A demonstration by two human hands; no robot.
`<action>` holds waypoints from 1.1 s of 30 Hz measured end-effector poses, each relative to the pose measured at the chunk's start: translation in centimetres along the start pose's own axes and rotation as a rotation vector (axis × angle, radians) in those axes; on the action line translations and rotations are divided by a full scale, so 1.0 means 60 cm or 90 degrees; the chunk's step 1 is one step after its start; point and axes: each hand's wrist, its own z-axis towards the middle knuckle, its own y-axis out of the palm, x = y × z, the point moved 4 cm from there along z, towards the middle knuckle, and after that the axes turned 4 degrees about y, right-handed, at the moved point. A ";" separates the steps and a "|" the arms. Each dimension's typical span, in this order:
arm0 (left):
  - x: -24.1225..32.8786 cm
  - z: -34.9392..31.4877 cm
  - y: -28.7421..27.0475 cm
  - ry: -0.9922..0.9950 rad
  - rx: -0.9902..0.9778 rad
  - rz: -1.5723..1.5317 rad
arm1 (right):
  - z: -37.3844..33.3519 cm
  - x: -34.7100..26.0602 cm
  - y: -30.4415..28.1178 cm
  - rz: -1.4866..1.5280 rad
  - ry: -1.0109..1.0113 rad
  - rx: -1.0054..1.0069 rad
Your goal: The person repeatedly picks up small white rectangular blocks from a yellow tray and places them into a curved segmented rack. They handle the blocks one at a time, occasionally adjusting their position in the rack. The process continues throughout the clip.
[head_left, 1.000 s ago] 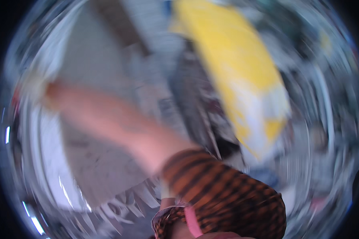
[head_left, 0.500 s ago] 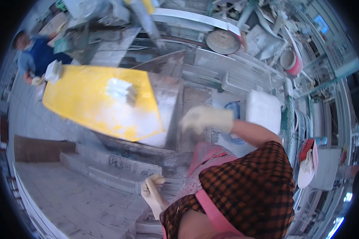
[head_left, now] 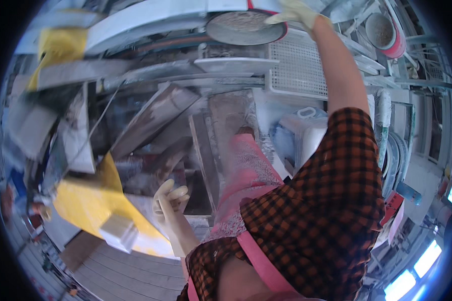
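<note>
My right hand (head_left: 302, 14), in a pale rubber glove, reaches to the top of the picture. Its thumb lies over the right rim of a shallow round pan (head_left: 246, 27) with a red edge and greyish contents. The other fingers are stretched and partly cut off by the picture's edge; I see no firm grip. My left hand (head_left: 171, 200), gloved alike, hangs in the air before my body, its fingers loosely bent and nothing visible in them. Beyond it lies a large yellow panel (head_left: 85, 200) dusted white, with a pale block (head_left: 119, 232) on it.
A white perforated crate (head_left: 299, 67) stands below the pan, and a red bucket (head_left: 386, 35) at the upper right. Translucent plastic containers (head_left: 304, 125) sit by my right side. Planks (head_left: 155, 120) lean ahead. Another person's gloved hand (head_left: 44, 211) is at the far left.
My view has turned, so the yellow panel appears lower and farther left. My right hand has moved from beside my leg up to the pan. My left hand stays raised with bent fingers.
</note>
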 end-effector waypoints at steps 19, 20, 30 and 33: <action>0.151 0.115 0.236 -0.030 -0.241 0.013 | 0.116 -0.256 -0.080 -0.051 -0.062 -0.060; 0.152 0.113 0.229 -0.048 -0.216 0.018 | 0.120 -0.256 -0.068 -0.090 -0.059 -0.104; 0.129 0.119 0.203 -0.026 -0.101 -0.044 | 0.178 -0.232 -0.080 0.006 0.027 -0.166; 0.122 0.126 0.224 -0.061 -0.143 -0.062 | 0.198 -0.279 -0.078 -0.001 0.049 -0.184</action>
